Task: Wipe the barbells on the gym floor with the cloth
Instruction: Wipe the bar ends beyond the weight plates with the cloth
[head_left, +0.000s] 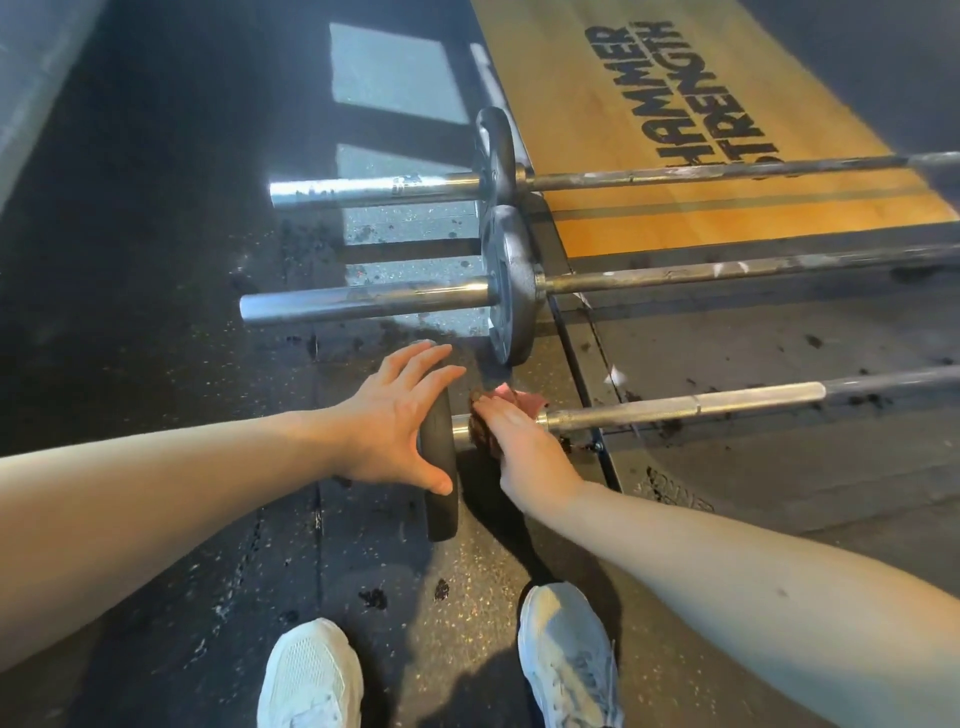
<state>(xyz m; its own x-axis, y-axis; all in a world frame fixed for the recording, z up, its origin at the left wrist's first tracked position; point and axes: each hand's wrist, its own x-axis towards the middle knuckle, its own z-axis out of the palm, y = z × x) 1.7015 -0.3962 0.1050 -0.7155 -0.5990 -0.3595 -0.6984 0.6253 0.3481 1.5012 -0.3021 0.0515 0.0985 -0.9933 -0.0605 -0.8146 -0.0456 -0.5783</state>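
Observation:
Three barbells lie side by side on the gym floor. The nearest barbell (675, 408) carries a black plate (441, 499) at its left end. My left hand (395, 415) rests on that plate's rim with fingers spread and the thumb hooked over its near edge. My right hand (519, 441) grips a pink and brown cloth (524, 400) wrapped around the bar just right of the plate. The middle barbell (727, 270) and the far barbell (701, 174) each hold a grey metal plate.
A wooden lifting platform (649, 156) with black lettering lies at the back right, framed by a black metal edge (582, 353). Dark debris specks dot the rubber floor. My two white shoes (311, 675) stand at the bottom.

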